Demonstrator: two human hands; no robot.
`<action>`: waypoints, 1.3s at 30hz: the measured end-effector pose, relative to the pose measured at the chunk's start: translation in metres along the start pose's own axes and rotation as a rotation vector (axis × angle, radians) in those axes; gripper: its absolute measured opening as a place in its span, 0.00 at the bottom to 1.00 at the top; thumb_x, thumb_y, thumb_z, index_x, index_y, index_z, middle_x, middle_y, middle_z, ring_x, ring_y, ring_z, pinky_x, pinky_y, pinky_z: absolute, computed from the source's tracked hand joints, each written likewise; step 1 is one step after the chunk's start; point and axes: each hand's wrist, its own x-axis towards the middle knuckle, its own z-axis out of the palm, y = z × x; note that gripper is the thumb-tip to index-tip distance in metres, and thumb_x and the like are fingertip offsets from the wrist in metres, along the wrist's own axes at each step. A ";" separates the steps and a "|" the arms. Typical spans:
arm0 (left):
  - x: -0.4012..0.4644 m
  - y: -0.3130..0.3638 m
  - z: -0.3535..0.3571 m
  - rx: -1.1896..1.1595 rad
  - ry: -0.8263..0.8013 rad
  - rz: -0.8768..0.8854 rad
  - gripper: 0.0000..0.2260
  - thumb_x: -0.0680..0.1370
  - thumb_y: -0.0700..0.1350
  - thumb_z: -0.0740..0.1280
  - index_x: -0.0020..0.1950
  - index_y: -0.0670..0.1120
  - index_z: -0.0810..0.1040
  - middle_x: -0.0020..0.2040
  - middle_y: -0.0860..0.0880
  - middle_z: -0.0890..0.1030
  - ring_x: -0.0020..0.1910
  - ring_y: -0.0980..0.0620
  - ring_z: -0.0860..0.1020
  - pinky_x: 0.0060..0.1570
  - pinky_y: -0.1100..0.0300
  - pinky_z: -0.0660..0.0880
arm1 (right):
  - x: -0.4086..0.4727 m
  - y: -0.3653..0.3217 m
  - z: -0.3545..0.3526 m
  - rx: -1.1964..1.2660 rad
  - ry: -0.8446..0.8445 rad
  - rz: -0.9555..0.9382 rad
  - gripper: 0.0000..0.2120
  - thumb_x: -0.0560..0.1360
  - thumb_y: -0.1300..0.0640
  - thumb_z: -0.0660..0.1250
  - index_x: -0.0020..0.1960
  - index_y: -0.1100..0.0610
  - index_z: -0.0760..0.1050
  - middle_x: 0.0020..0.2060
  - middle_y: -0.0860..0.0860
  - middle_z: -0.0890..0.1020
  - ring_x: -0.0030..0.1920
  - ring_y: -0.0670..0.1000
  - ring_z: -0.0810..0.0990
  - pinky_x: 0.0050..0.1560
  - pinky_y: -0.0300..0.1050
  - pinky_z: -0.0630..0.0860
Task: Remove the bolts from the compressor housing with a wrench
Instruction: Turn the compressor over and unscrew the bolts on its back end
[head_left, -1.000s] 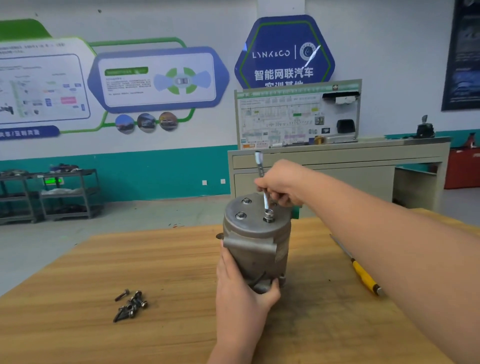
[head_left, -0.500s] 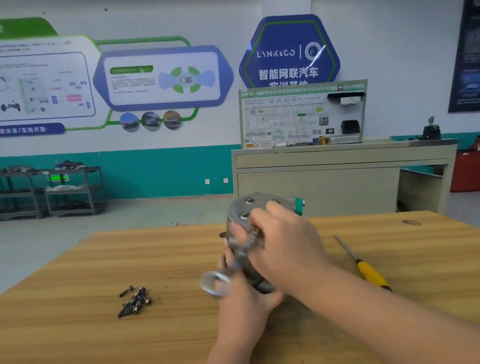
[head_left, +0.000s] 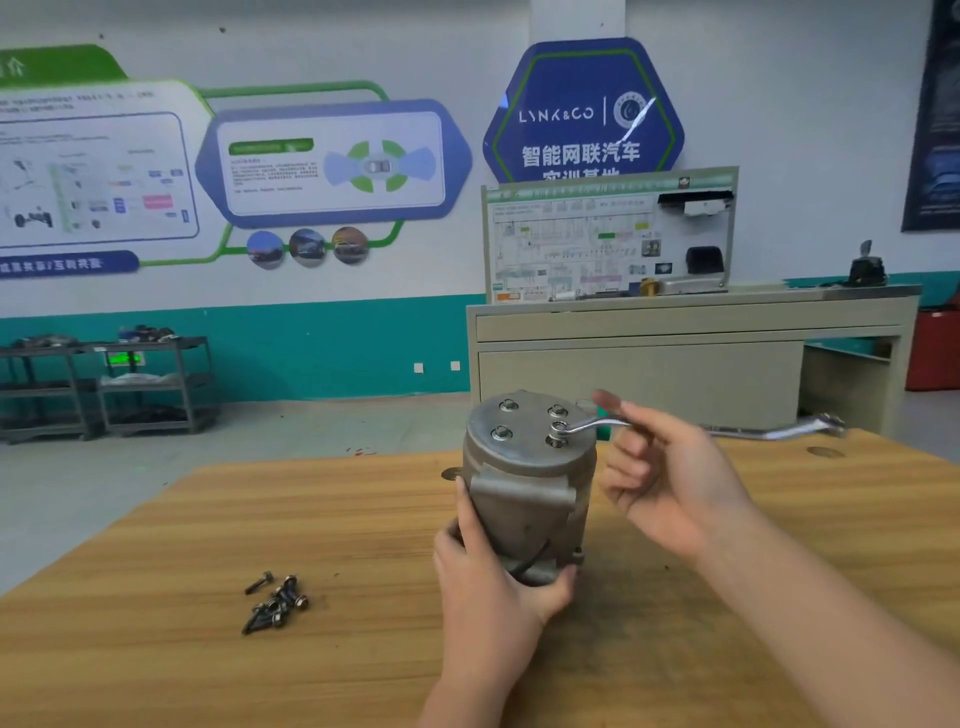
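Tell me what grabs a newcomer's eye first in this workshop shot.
Dead centre, the grey compressor housing stands upright on the wooden table, the left hand gripping its lower part. The right hand holds a shiny wrench whose ring end sits on a raised bolt on the top face. To the left lies a small heap of loose bolts, and behind it all, a big blue hexagonal sign on the wall.
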 end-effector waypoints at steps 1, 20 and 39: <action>0.001 -0.001 0.001 -0.025 -0.002 0.007 0.61 0.57 0.63 0.76 0.78 0.50 0.41 0.52 0.55 0.57 0.58 0.53 0.63 0.58 0.66 0.60 | 0.007 -0.005 0.001 -0.001 0.046 0.030 0.07 0.76 0.61 0.61 0.41 0.59 0.75 0.19 0.47 0.66 0.16 0.44 0.62 0.17 0.33 0.60; -0.001 -0.004 -0.001 -0.083 -0.002 -0.035 0.62 0.57 0.62 0.76 0.79 0.50 0.40 0.53 0.55 0.57 0.57 0.57 0.59 0.60 0.66 0.59 | 0.056 0.003 0.120 -2.208 -0.163 -0.248 0.05 0.79 0.59 0.61 0.48 0.59 0.75 0.36 0.50 0.72 0.31 0.47 0.68 0.28 0.37 0.65; -0.001 0.002 -0.001 -0.024 -0.004 -0.056 0.60 0.56 0.70 0.69 0.78 0.51 0.42 0.55 0.53 0.59 0.61 0.50 0.64 0.65 0.57 0.66 | -0.049 0.022 0.004 -1.217 -0.116 -0.612 0.20 0.71 0.32 0.56 0.51 0.42 0.79 0.42 0.41 0.80 0.40 0.39 0.78 0.38 0.31 0.72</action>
